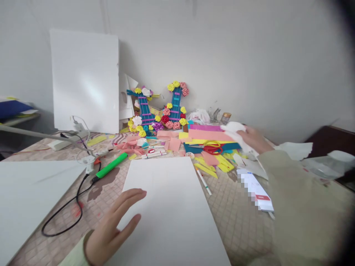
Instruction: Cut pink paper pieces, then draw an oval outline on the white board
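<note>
My left hand [115,225] lies flat and open on the near left edge of a white board [172,207] in front of me. My right hand [253,139] is stretched out to the far right and is closed on a crumpled white tissue [234,128], beside a stack of coloured paper sheets [208,135]. Red-handled scissors [212,148] lie on that stack, just left of my right hand. My beige sleeve [294,199] covers much of the right side.
A second white board [30,192] lies at the left, and a large one [84,79] leans on the wall. A green marker [111,166], a black cable [69,207], pens and paper scraps are scattered around. Two blue letters with paper flowers [159,109] stand at the back.
</note>
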A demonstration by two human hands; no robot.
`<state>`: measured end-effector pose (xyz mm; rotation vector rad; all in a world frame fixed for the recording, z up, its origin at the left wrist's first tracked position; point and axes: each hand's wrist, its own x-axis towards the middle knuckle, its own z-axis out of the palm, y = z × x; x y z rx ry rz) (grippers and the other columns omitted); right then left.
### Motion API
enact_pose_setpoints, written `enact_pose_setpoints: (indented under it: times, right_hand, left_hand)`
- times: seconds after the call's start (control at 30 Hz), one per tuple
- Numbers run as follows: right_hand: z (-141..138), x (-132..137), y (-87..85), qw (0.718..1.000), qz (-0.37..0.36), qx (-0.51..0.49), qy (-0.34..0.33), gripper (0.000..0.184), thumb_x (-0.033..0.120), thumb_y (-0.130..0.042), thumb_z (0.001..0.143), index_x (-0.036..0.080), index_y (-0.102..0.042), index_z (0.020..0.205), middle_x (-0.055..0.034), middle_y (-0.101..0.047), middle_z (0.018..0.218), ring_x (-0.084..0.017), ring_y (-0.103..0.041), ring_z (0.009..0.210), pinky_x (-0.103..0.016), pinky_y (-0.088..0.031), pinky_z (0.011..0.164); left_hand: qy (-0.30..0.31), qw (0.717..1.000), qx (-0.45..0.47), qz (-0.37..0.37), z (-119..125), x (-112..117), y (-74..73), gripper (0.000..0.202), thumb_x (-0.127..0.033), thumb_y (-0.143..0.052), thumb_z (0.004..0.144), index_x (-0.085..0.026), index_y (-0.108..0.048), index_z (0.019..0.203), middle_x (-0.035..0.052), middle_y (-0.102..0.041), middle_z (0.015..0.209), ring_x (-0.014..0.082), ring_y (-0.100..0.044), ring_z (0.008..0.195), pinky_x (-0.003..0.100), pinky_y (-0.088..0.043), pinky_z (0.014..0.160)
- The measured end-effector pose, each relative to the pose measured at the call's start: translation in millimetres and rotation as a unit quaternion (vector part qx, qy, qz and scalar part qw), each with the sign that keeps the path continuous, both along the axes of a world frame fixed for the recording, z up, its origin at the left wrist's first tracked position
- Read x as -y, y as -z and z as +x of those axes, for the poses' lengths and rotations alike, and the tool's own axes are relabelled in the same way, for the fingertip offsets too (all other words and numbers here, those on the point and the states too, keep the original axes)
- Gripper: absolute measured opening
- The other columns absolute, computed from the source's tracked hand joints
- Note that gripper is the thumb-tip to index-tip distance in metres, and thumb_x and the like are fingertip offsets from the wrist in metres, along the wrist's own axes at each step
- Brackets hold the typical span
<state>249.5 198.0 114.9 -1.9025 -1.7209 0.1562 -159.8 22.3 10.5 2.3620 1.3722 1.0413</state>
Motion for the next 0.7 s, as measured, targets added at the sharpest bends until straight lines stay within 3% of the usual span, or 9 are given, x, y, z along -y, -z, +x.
enact_pose_setpoints:
  times: [0.13, 0.2, 0.27, 0.37, 0.43, 0.53, 0.6, 0.7]
  right_hand:
    - [-80.7, 79.3, 34.1, 0.981, -0.093, -0.079, -0.154, 0.034, 0.045, -0.047, 0.080, 0.018, -0.061, 0.095, -0.0032, -0.064, 0.073, -0.016, -0.057, 0.061, -0.025, -0.044, 0.053]
    - [-116.2, 122.8, 50.5, 0.921, -0.149, -0.181, -0.311, 0.031, 0.043, -0.047, 0.082, 0.016, -0.062, 0.086, -0.0031, -0.063, 0.075, -0.017, -0.056, 0.067, -0.025, -0.044, 0.058]
    - [-139.9, 155.3, 62.5, 0.858, -0.200, -0.266, -0.390, 0.029, 0.039, -0.048, 0.083, 0.016, -0.062, 0.091, -0.0030, -0.063, 0.082, -0.018, -0.057, 0.076, -0.026, -0.045, 0.066]
    - [-148.3, 178.4, 73.4, 0.830, -0.241, -0.326, -0.384, 0.030, 0.037, -0.056, 0.078, 0.016, -0.060, 0.099, -0.0035, -0.064, 0.089, -0.020, -0.056, 0.083, -0.028, -0.044, 0.072]
    - [-140.9, 182.9, 78.8, 0.835, -0.263, -0.343, -0.341, 0.030, 0.038, -0.058, 0.076, 0.015, -0.062, 0.095, -0.0046, -0.064, 0.088, -0.022, -0.056, 0.082, -0.029, -0.043, 0.070]
    - [-128.3, 189.1, 86.7, 0.833, -0.266, -0.414, -0.253, 0.030, 0.043, -0.059, 0.074, 0.017, -0.064, 0.087, -0.0053, -0.064, 0.086, -0.023, -0.056, 0.079, -0.031, -0.044, 0.068]
    - [-127.5, 196.8, 91.0, 0.791, -0.253, -0.512, -0.218, 0.036, 0.047, -0.063, 0.068, 0.020, -0.061, 0.093, -0.0054, -0.064, 0.087, -0.023, -0.057, 0.079, -0.033, -0.044, 0.071]
    - [-139.8, 208.5, 92.7, 0.685, -0.271, -0.635, -0.232, 0.035, 0.049, -0.060, 0.070, 0.022, -0.057, 0.092, -0.0050, -0.062, 0.079, -0.020, -0.058, 0.072, -0.034, -0.044, 0.071]
  left_hand:
    - [0.052, 0.988, 0.089, -0.113, 18.7, 0.2, -3.5, 0.046, -0.030, -0.049, 0.082, -0.025, -0.037, 0.126, 0.0073, -0.049, 0.125, 0.0199, -0.047, 0.112, 0.034, -0.041, 0.093]
    - [0.110, 0.970, 0.128, -0.173, 31.6, 3.5, -4.0, 0.066, -0.039, -0.056, 0.076, -0.022, -0.028, 0.132, 0.0107, -0.045, 0.129, 0.0222, -0.049, 0.110, 0.034, -0.045, 0.088]
    - [0.135, 0.963, 0.112, -0.206, 43.3, 7.4, -6.1, 0.067, -0.039, -0.063, 0.069, -0.019, -0.036, 0.128, 0.0100, -0.054, 0.119, 0.0217, -0.055, 0.099, 0.032, -0.047, 0.082]
    - [0.109, 0.954, 0.115, -0.254, 52.1, 11.8, -11.6, 0.025, -0.031, -0.051, 0.080, -0.016, -0.061, 0.096, 0.0026, -0.066, 0.082, 0.0162, -0.059, 0.077, 0.025, -0.048, 0.072]
    - [0.096, 0.942, 0.156, -0.280, 51.5, 13.3, -14.3, 0.024, -0.031, -0.047, 0.082, -0.014, -0.064, 0.085, 0.0015, -0.065, 0.074, 0.0156, -0.058, 0.074, 0.023, -0.047, 0.068]
    - [0.114, 0.923, 0.176, -0.324, 48.6, 15.3, -14.4, 0.027, -0.034, -0.048, 0.082, -0.013, -0.063, 0.091, 0.0030, -0.067, 0.083, 0.0168, -0.059, 0.077, 0.023, -0.047, 0.069]
    - [0.138, 0.914, 0.144, -0.352, 50.1, 18.0, -12.5, 0.028, -0.035, -0.049, 0.081, -0.013, -0.064, 0.089, 0.0031, -0.067, 0.084, 0.0176, -0.060, 0.077, 0.024, -0.047, 0.069]
    - [0.174, 0.913, 0.094, -0.357, 58.0, 24.9, -11.1, 0.024, -0.033, -0.052, 0.078, -0.014, -0.066, 0.083, 0.0018, -0.068, 0.079, 0.0166, -0.060, 0.072, 0.022, -0.047, 0.064]
